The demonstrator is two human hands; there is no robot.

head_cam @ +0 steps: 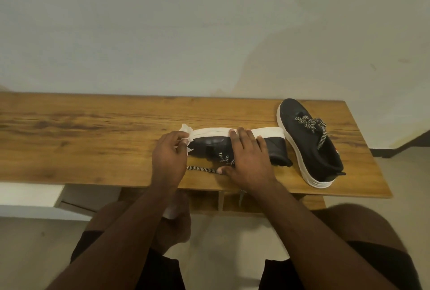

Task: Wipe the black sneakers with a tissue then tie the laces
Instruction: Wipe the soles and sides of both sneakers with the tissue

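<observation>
Both hands (246,159) hold the tipped sneaker (214,148), left pressing tissue (186,130).

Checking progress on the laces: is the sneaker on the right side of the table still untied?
No, the upright sneaker already has its striped laces knotted in a bow.

The left hand (169,155) hides the toe of the tipped sneaker (214,148) and most of the tissue (186,129). The right hand (250,158) covers its midsection and laces (224,159). The tabletop (81,141) is cut off at the left edge.
</observation>
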